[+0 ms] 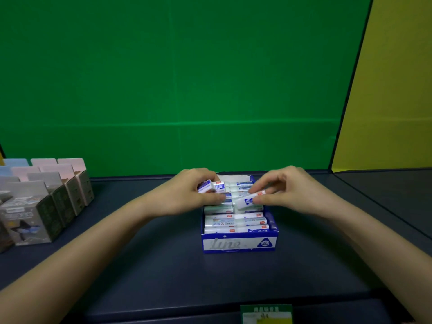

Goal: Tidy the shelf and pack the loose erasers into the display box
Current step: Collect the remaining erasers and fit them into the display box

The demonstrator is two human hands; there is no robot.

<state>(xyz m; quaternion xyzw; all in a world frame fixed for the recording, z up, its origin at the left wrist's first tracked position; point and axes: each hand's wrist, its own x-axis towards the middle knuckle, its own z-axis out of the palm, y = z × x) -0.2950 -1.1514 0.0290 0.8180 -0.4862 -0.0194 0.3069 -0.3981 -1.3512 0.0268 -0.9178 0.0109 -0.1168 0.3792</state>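
Note:
A blue and white display box marked 2B stands in the middle of the dark shelf. Rows of wrapped white erasers fill its front part. My left hand hovers over the box's back left corner and grips a white and blue eraser, maybe two. My right hand is over the back right and pinches another eraser, tilted, just above the packed rows. The back rows are partly hidden by my fingers.
Several upright grey and pink cartons stand in rows at the left of the shelf. A green back wall and a yellow side panel close the shelf in. A green price label sits on the front edge.

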